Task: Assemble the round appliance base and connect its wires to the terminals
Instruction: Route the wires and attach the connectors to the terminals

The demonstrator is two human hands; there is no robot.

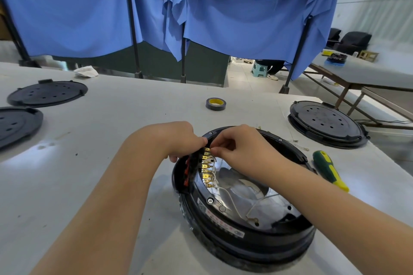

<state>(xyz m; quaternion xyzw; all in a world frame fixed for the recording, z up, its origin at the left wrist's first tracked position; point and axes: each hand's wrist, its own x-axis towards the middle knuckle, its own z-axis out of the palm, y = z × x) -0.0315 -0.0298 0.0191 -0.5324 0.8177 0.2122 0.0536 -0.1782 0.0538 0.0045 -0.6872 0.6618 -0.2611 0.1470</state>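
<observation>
Both hands (207,147) at brass terminals (206,167); base label (223,222) illegible

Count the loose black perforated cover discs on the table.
3: two at far left, one behind the other, the nearer cut by the frame edge; one at right, seated on another base.

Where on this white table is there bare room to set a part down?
Bare patches: between the tape roll and the two loose black covers at left, and near-left of the open base. Crowded: right of the base, where the screwdriver and a closed unit sit near the table edge.
</observation>
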